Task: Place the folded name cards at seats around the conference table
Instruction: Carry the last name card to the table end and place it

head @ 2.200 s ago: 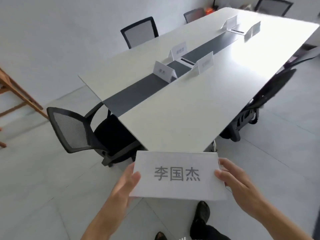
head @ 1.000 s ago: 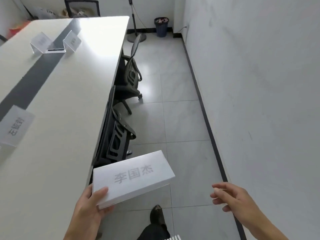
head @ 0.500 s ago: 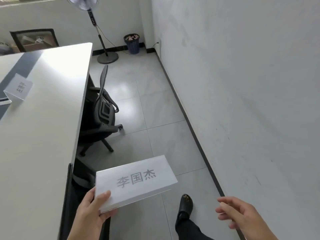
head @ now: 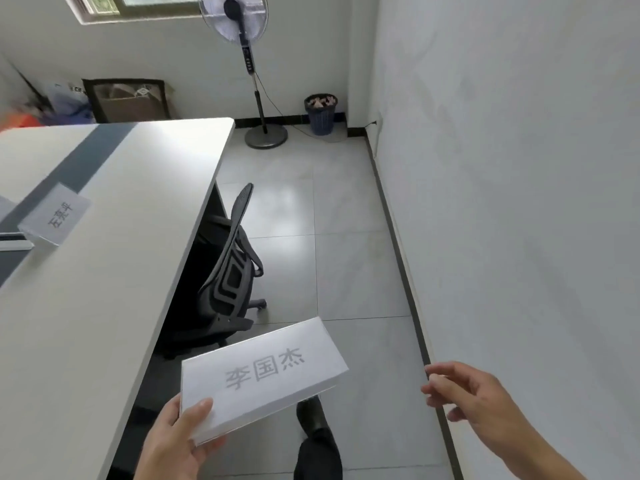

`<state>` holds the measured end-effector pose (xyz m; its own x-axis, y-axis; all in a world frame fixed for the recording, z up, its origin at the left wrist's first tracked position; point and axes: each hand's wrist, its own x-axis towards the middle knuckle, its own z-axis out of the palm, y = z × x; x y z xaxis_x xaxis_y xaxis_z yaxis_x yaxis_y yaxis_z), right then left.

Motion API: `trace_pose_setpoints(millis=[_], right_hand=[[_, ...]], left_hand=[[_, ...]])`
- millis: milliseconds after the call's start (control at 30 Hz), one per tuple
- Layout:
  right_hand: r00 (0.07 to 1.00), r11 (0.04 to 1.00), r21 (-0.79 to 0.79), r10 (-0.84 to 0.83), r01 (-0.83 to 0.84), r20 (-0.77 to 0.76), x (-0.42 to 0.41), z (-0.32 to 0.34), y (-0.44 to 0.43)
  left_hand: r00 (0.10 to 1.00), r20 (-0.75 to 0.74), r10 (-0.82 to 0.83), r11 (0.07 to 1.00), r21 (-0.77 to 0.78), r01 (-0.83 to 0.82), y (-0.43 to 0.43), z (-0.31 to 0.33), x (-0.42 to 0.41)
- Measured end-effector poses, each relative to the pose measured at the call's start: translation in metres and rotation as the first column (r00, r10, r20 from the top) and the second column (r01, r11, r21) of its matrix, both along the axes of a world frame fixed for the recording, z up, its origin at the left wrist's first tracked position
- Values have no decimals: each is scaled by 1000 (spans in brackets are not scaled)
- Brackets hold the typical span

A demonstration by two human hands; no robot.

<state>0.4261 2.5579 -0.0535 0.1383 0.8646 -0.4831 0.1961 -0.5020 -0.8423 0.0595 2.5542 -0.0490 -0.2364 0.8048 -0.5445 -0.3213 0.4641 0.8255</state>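
Left hand point(head: 173, 441) pinches the folded name card point(head: 263, 374) by its near-left corner, off the conference table's point(head: 104, 271) right edge, above the floor. Right hand point(head: 474, 396) empty, fingers loosely spread.

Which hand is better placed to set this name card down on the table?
Left. The left hand grips the name card right beside the table; the right hand is empty, over by the wall.
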Motion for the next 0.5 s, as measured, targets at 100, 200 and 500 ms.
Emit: trace_pose_setpoints(millis=[100,200,500], right_hand=[[1000,1000,-12,-15,15,2,-7,-12,73],[999,998,-24,-52,52,-13,-14,-11,143],[994,994,-5,-106,106,-10,-1,6,346]], left_hand=[[1000,-4,14,1000,-15,-14,80,-8,-4],[1000,-11,-11,1000,-8,11,170,-1,-10],[989,-2,-148,984,103,148,407,38,9]])
